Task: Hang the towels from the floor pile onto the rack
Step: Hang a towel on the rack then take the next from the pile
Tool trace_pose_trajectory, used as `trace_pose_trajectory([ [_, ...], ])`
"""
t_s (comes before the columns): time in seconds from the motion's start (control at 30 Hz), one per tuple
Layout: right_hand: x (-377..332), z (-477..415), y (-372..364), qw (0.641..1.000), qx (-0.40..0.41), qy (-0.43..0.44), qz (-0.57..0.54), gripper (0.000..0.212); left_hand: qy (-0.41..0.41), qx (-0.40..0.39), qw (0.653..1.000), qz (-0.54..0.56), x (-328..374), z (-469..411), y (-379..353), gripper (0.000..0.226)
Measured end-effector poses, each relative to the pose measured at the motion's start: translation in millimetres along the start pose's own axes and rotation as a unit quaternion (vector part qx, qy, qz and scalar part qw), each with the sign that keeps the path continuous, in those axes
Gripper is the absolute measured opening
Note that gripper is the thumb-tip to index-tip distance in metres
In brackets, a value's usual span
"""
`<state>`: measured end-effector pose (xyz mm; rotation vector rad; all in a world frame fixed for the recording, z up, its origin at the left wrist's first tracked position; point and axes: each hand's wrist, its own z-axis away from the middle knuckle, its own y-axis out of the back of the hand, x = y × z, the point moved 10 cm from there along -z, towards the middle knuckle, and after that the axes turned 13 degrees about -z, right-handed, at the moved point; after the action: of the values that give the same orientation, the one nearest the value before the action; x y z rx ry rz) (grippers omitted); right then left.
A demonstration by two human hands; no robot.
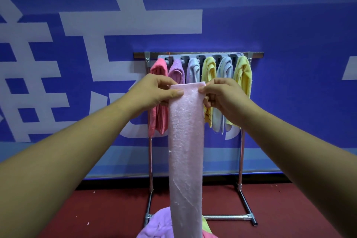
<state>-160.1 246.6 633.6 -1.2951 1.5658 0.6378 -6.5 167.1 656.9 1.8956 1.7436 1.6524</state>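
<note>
The left hand [158, 91] and right hand [220, 94] pinch the top corners of a long, nubby pale-pink towel [185, 141] before the tubular metal rack [241, 160]

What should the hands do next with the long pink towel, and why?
Probably lift it up and forward toward the rack. The left hand and right hand pinch the top edge of the pale pink towel, it hangs straight, and it isn't on the rack yet. The holder looks full, so a free spot needs finding.
</note>
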Motion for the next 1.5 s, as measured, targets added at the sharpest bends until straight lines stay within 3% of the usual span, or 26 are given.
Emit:
trace_pose_trajectory([
  [0.1, 0, -4, 7, 0.999, 0.021, 0.021, 0.037, 0.024, 0.007, 0.023, 0.999, 0.027, -1, -1, 0, 0.03],
  [0.2, -4, -8, 10, 0.996, 0.033, 0.047, 0.07, 0.017, -0.001, 0.063, 0.998, -0.009, 1, -5, 6, 0.011],
  [0.3, -4, -8, -3, 0.999, -0.037, 0.021, 0.028, 0.026, -0.004, 0.077, 0.997, -0.006, -1, -7, 4, 0.004],
  [0.37, 5, -4, -11, 0.988, -0.093, -0.028, 0.117, 0.019, 0.009, 0.049, 0.998, -0.038, -7, -6, -6, 0.003],
  [0.43, 7, -3, -14, 0.961, -0.11, -0.022, 0.254, 0.013, 0.006, 0.036, 0.998, -0.054, -10, -3, -15, 0.003],
  [0.53, -16, -10, -5, 0.979, -0.036, 0.066, 0.188, 0.013, -0.014, 0.069, 0.997, 0.038, -9, -1, -11, 0.004],
  [0.6, -20, -7, -13, 0.968, -0.051, 0.09, 0.229, 0.013, -0.006, 0.051, 0.998, 0.031, -12, -2, -16, 0.003],
  [0.67, -3, -8, -16, 0.947, -0.082, 0.061, 0.304, 0.012, 0.005, 0.045, 0.999, 0.001, -20, -1, -21, 0.003],
  [0.8, 3, -10, -11, 0.947, -0.088, 0.047, 0.306, 0.014, 0.005, 0.071, 0.997, 0.015, -28, 1, -21, 0.004],
  [0.93, 5, -3, -29, 0.943, -0.145, 0.027, 0.3, 0.026, -0.003, 0.068, 0.997, 0.032, -25, 0, -25, 0.004],
  [1.13, 6, -11, -31, 0.922, -0.137, 0.015, 0.361, 0.019, 0.006, 0.066, 0.995, 0.071, -37, 0, -31, 0.011],
  [1.23, -6, -18, -29, 0.937, -0.109, 0.029, 0.33, 0.012, 0.024, 0.029, 0.99, 0.134, -51, 11, -48, 0.021],
  [1.33, -19, -23, -21, 0.953, -0.068, 0.039, 0.293, 0.005, 0.06, -0.034, 0.99, 0.121, -86, 31, -85, 0.031],
  [1.5, -37, -31, -10, 0.97, -0.017, 0.068, 0.232, 0.011, 0.128, -0.12, 0.978, 0.113, -157, 73, -156, 0.029],
])
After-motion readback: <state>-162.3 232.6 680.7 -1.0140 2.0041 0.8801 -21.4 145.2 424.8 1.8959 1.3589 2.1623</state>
